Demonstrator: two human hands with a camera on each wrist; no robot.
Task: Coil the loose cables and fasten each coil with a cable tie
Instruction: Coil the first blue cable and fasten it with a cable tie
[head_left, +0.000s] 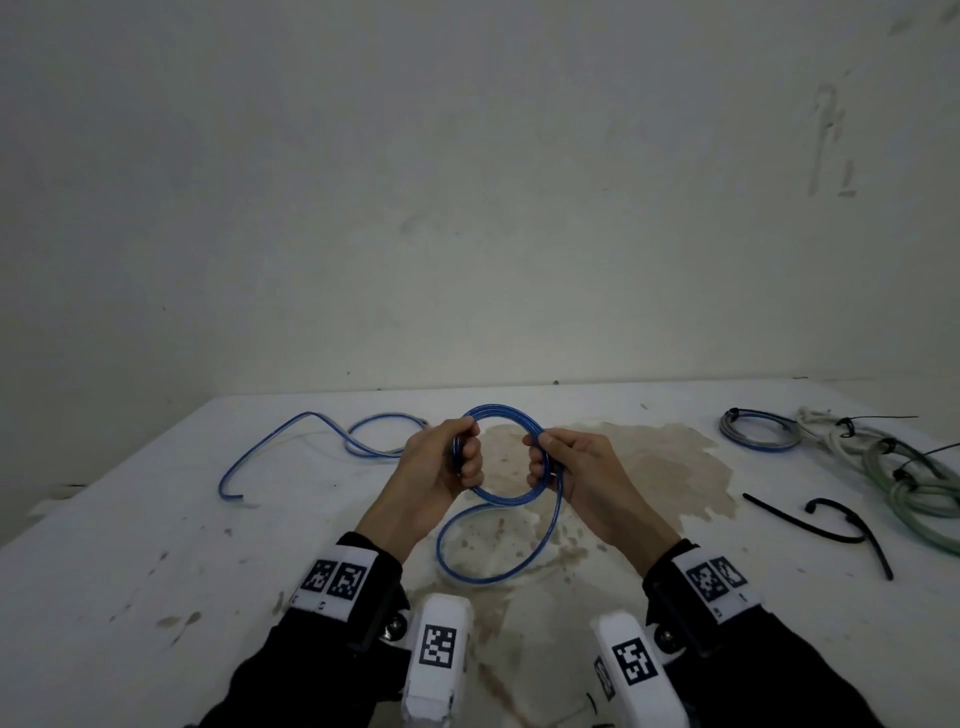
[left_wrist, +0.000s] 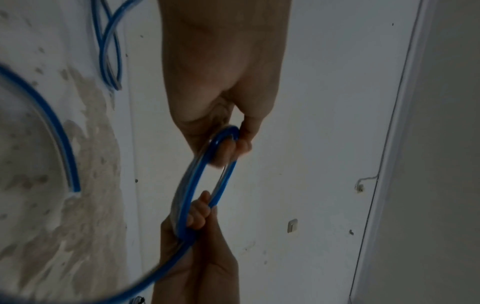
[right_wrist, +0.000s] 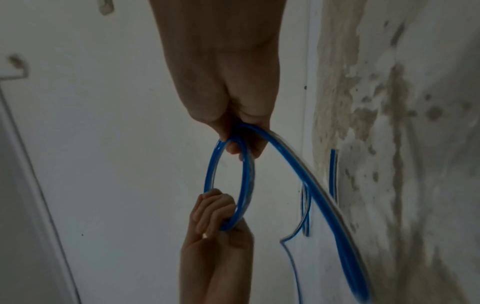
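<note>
A blue cable (head_left: 501, 415) is partly wound into a small coil held above the white table (head_left: 156, 545). My left hand (head_left: 457, 457) grips the coil's left side, fingers curled round the strands (left_wrist: 223, 144). My right hand (head_left: 545, 462) grips the coil's right side (right_wrist: 233, 139). A loose loop (head_left: 467, 566) of the same cable hangs below the coil onto the table. The cable's free length (head_left: 291, 441) snakes away to the left across the table. Two black cable ties (head_left: 831, 525) lie loose at the right.
Several coiled cables, grey (head_left: 758, 431) and greenish-white (head_left: 904, 478), lie at the table's right edge with black ties on them. A brown stain (head_left: 649, 457) spreads over the table's middle. A bare wall (head_left: 467, 208) rises behind the table.
</note>
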